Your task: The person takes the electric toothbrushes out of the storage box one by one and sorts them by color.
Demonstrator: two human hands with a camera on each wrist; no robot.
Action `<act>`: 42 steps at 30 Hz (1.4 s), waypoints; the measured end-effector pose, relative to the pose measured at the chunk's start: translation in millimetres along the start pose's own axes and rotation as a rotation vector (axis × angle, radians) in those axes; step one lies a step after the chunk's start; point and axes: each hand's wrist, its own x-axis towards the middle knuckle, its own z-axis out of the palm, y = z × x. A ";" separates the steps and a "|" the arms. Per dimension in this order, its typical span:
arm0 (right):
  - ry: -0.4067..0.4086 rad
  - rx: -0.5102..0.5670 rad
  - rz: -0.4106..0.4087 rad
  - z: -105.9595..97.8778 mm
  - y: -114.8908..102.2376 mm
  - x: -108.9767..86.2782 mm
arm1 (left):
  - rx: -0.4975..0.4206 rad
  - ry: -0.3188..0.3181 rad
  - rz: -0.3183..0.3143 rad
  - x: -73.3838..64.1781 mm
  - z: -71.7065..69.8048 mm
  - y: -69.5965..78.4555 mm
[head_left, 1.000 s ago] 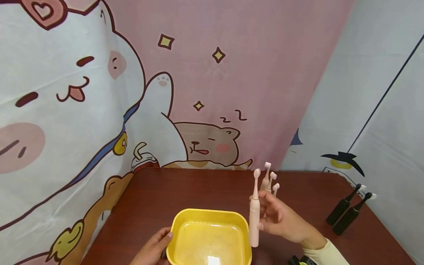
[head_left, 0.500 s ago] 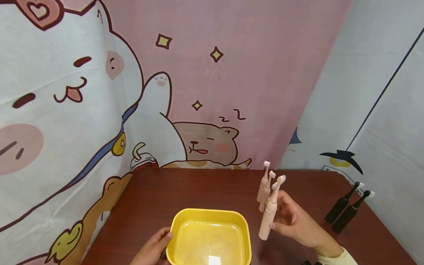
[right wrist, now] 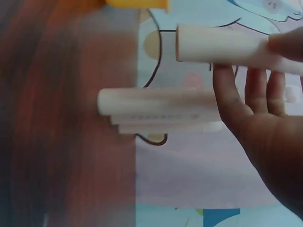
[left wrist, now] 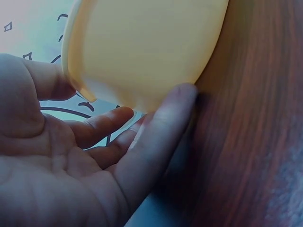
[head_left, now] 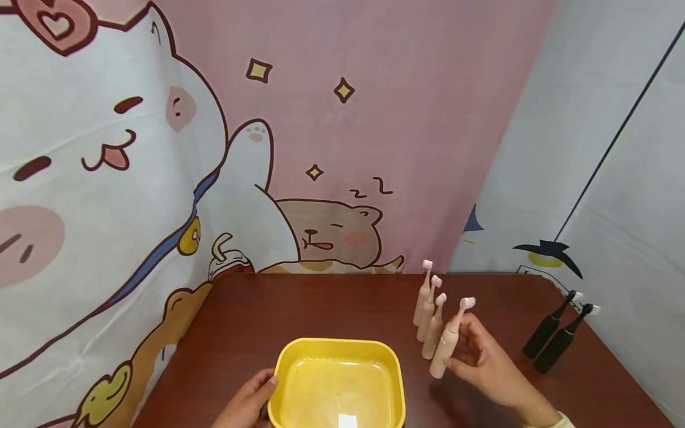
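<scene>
My right hand (head_left: 484, 362) pinches a pale pink electric toothbrush (head_left: 445, 351) by its handle, brush head up and leaning right. In the right wrist view this toothbrush (right wrist: 208, 45) has its base higher than those of the standing ones. Right beside it, three similar pink toothbrushes stand upright in a row, the closest being a toothbrush (head_left: 433, 336) just left of the held one. My left hand (head_left: 248, 398) grips the left side of a yellow plastic tub (head_left: 337, 341), thumb at the rim. In the left wrist view the fingers lie against the tub wall (left wrist: 147, 47).
Two black electric toothbrushes (head_left: 553, 342) stand at the right on the dark red-brown table (head_left: 321, 303). A cartoon-printed cloth (head_left: 417, 119) hangs behind the table and along its sides.
My right hand has carried the pink toothbrush right, away from the tub's edge, to the near end of the pink row. The left hand stays on the tub.
</scene>
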 end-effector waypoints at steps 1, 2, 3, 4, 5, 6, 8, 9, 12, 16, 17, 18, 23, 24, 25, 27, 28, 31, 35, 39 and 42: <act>0.011 0.001 -0.004 0.8 2.6 -0.3 | 0.001 -0.001 -0.001 -0.2 -0.5 -0.8; 0.020 0.009 -0.014 1.6 5.4 -0.4 | 0.004 -0.003 -0.002 -0.3 -0.8 -1.4; 0.033 0.009 -0.015 2.7 8.0 -0.5 | 0.005 -0.004 -0.001 -0.5 -1.0 -1.8; 0.049 0.013 -0.009 3.8 10.5 -0.5 | 0.004 -0.004 -0.002 -0.6 -1.1 -2.0; 0.066 0.010 -0.003 4.8 13.1 -0.5 | 0.003 -0.002 -0.003 -0.8 -1.1 -2.0; 0.085 0.007 0.002 5.9 16.0 -0.4 | 0.002 -0.001 -0.004 -0.9 -1.0 -1.9; 0.135 -0.009 0.018 8.5 21.5 -0.3 | 0.002 0.002 -0.004 -1.0 -0.7 -1.3; 0.159 -0.017 0.022 9.9 24.2 -0.1 | 0.001 0.003 -0.006 -1.0 -0.5 -1.0; 0.208 -0.007 0.016 14.6 32.2 0.3 | -0.001 0.006 -0.013 -0.7 -0.2 -0.4; 0.229 0.014 0.016 19.8 38.8 1.8 | -0.003 0.008 -0.020 -0.4 1.0 0.6; 0.232 0.011 0.018 20.6 39.6 2.1 | -0.003 0.008 -0.020 -0.5 1.4 0.9; 0.235 0.007 0.024 21.2 40.4 2.2 | -0.004 0.005 -0.018 -0.4 1.8 1.1; 0.261 -0.008 0.034 24.2 42.9 1.3 | 0.004 0.004 -0.008 -0.6 2.8 1.2; 0.263 -0.013 0.035 24.8 43.6 1.0 | 0.006 0.002 -0.002 -0.6 2.6 1.0; 0.263 -0.014 0.034 25.4 44.2 0.8 | 0.005 0.003 0.000 -0.8 2.6 1.0; 0.263 -0.018 0.031 26.2 45.1 0.4 | 0.000 0.003 0.001 -1.1 2.1 0.8; 0.259 -0.020 0.025 26.5 45.5 0.2 | -0.003 0.003 0.000 -1.2 1.9 0.7; 0.244 -0.017 0.002 27.3 46.3 -0.1 | -0.002 0.006 -0.001 -1.3 0.6 0.0; 0.214 -0.017 -0.039 29.1 46.9 -0.9 | 0.013 0.009 -0.001 -0.9 -1.1 -1.8; 0.198 -0.028 -0.050 31.5 46.9 -1.7 | 0.013 0.013 -0.012 -0.4 -1.7 -2.1; 0.192 -0.031 -0.042 32.3 46.4 -2.3 | 0.009 0.011 -0.006 -0.1 -2.0 -1.5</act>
